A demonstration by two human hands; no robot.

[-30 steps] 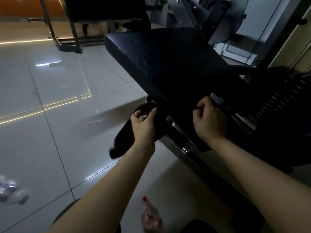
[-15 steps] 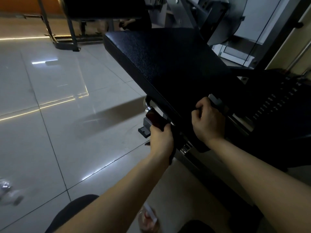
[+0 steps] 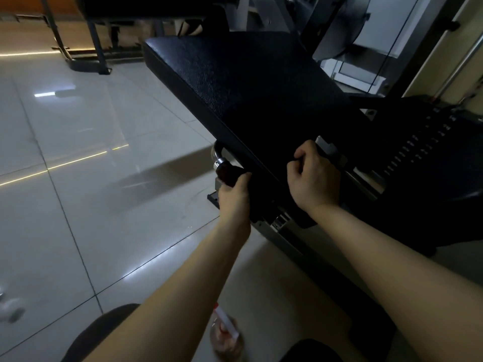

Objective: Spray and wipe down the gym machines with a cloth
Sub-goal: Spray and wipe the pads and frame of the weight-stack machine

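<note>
Clearly mid-wipe: the left hand (image 3: pixel 234 197) clamps a dark cloth (image 3: pixel 258 197) round the dark-red, chrome-collared handle (image 3: pixel 226 174) under the black textured vinyl pad (image 3: pixel 248 82). The right hand (image 3: pixel 313 176) grips the pad's near edge. The next move, I'd judge, needs a firm rub along the handle. The clear spray bottle (image 3: pixel 226 333) waits on the floor.

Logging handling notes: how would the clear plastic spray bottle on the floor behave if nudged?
The clear plastic spray bottle looks slim, so probably light. On the glossy tiled floor it would likely slide, perhaps tip. Fill level unreadable.

Glossy tile floor (image 3: pixel 78 218) w/ light-strip reflections (image 3: pixel 78 159); dim rm.
</note>
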